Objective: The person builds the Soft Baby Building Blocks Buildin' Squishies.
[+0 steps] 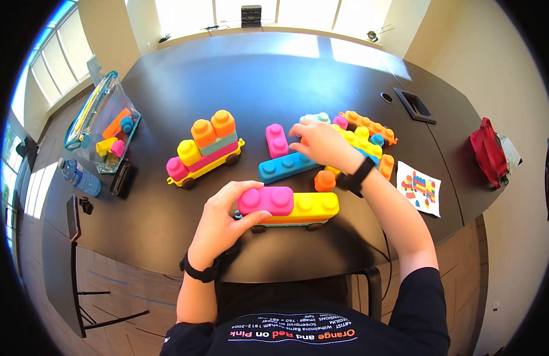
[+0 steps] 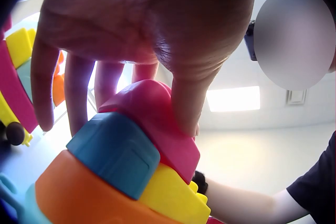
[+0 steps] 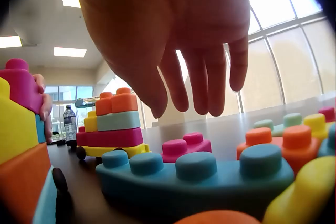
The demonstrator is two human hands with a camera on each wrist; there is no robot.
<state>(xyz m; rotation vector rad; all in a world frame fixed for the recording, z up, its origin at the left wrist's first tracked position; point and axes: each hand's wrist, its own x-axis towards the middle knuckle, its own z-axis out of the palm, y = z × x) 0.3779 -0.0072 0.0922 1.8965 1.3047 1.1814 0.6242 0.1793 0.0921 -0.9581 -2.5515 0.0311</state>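
My left hand (image 1: 220, 216) grips a pink block (image 1: 265, 202), thumb on the near side and fingers on the far side. The block sits on a wheeled stack in front of me, beside a yellow block (image 1: 316, 204). In the left wrist view a blue block (image 2: 113, 153) and an orange block (image 2: 84, 198) show beneath it. My right hand (image 1: 328, 145) hovers over the loose blocks with fingers extended downward and apart, nothing between them. Below it in the right wrist view lies a long blue block (image 3: 197, 182), with a pink block (image 3: 186, 148) just beyond.
A second wheeled stack (image 1: 209, 151) stands to the left. Farther left are a clear bag (image 1: 102, 124) with blocks inside, a water bottle (image 1: 81, 177) and a black case (image 1: 121, 178). On the right lie a picture sheet (image 1: 420, 190) and a red bag (image 1: 489, 153).
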